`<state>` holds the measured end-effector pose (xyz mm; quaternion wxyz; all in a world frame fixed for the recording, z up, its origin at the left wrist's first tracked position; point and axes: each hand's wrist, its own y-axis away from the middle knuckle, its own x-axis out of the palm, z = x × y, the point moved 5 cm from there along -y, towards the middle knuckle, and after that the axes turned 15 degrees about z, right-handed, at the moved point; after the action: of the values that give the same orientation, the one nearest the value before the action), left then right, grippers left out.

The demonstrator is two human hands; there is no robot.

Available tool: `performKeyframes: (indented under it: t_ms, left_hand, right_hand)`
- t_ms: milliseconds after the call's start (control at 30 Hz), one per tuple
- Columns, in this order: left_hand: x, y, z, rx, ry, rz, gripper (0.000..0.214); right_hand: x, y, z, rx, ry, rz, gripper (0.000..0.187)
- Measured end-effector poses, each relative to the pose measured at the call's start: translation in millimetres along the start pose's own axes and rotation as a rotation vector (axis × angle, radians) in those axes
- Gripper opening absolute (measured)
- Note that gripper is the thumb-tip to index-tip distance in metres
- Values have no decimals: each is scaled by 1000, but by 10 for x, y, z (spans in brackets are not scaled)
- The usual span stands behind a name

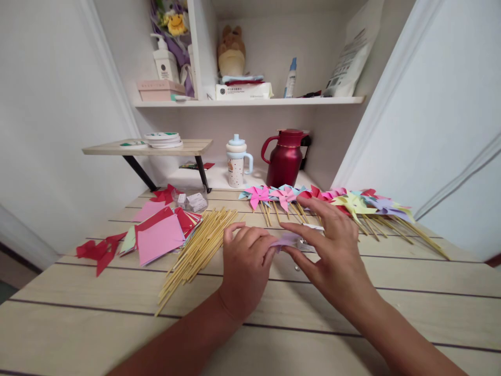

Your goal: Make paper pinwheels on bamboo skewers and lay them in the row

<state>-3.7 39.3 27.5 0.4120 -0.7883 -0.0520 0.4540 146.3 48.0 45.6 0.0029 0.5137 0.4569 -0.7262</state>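
Note:
My left hand [246,257] rests on the wooden table [117,324], its fingers curled and pinching the edge of a pale lilac paper piece [287,239]. My right hand [332,249] lies over the same paper from the right, fingers stretched out, thumb and forefinger meeting the paper. Something small and shiny [302,242] sits under the paper. A bundle of bamboo sticks [198,248] lies just left of my left hand.
A pile of coloured paper squares [158,235] and red scraps [99,250] lie at the left. Finished pinwheels on sticks [336,203] line the back. Behind stand a red jug [285,156], a small cup [237,164], a low shelf [148,149] and a small clear box [191,201].

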Motion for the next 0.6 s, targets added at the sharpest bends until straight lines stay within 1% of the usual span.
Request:
performKeyframes:
  t_ms: [100,200,300,333,400,433,467,533,567,600]
  left_hand:
    - [-16,0,-41,41,-26,11,15]
    - [-36,-1,-61,47,-23,4,16]
    - [-60,-1,-48,16,17,-30,8]
    - [-70,-1,-29,-9,38,-47,11]
    - [-90,3,54,-102,123,-100,33]
    - [-96,9,121,-172,196,-136,43]
    - [-94,21,206,-258,300,-176,49]
    - [-32,56,397,-462,577,-229,51]
    - [34,73,479,-563,740,-222,49]
    - [120,84,536,-653,904,-174,47]
  right_hand:
    - [4,0,3,-13,-52,28,15]
    - [10,0,-6,-1,-130,41,15]
    - [21,-6,-60,68,-271,35,11]
    - [35,-10,-93,116,-345,45,8]
    - [88,-11,-179,262,-543,87,6]
    - [128,-4,-224,353,-669,112,8]
    - [172,8,-266,451,-806,131,12]
    - [254,43,-326,631,-1080,126,19]
    - [282,58,-344,700,-1194,102,22]
    - [301,69,-356,750,-1283,72,25]
